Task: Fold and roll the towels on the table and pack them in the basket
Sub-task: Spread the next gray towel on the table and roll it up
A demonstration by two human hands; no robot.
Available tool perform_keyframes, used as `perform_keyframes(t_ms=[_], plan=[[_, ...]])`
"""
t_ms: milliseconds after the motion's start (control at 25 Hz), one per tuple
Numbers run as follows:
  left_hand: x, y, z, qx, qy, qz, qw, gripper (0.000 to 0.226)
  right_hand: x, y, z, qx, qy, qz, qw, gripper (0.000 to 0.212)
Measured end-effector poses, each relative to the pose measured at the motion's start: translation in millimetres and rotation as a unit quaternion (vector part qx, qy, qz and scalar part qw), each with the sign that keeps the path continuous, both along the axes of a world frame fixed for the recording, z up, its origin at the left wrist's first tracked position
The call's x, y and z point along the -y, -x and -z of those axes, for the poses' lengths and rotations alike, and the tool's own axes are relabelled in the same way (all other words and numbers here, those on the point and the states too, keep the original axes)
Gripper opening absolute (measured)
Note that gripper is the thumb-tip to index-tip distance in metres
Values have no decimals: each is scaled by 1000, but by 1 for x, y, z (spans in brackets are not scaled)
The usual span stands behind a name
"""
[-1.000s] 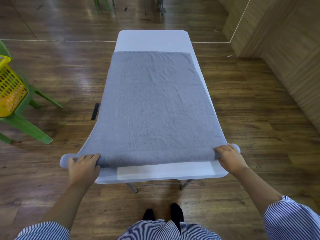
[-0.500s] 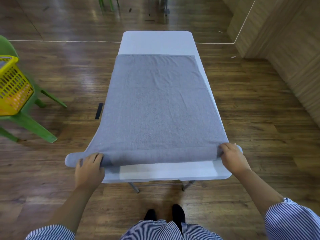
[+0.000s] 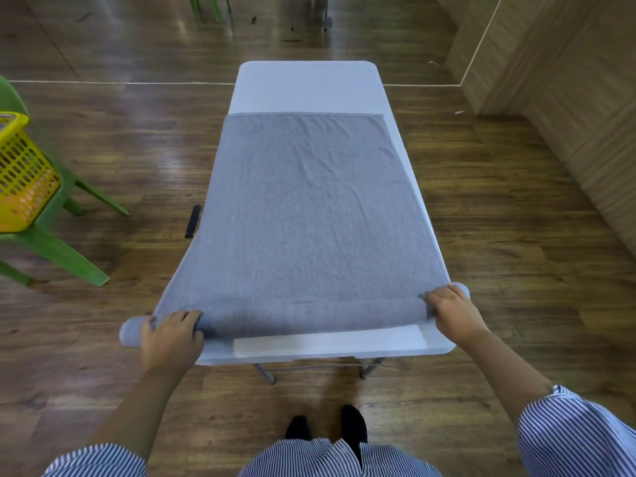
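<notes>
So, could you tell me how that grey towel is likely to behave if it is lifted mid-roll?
The grey towel is probably floppy: its left edge drapes over the table. The rolled end would likely loosen if the left hand and right hand let go.

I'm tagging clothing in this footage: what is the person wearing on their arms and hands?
Both hands, the left hand and the right hand, are bare: no gloves, rings or watch show. The forearms are bare too. Short sleeves in narrow blue-and-white stripes end near the elbows.
</notes>
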State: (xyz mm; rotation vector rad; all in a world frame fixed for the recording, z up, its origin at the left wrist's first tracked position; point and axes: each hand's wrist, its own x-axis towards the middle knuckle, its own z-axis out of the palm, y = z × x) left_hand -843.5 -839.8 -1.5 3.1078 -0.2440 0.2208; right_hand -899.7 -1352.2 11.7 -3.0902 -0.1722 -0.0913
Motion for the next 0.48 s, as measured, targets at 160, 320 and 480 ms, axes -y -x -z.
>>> perform_keyframes(t_ms=[160,320,480], plan=[[9,3,0,13,49,-15,999,29,-9,1,-2,3,-73,107,992,43],[6,7,-2,-9,56,-7,998,29,-6,4,2,-17,-86,120,989,37],[2,3,2,-76,61,-3,995,43,-4,1,3,-90,-73,119,986,49]])
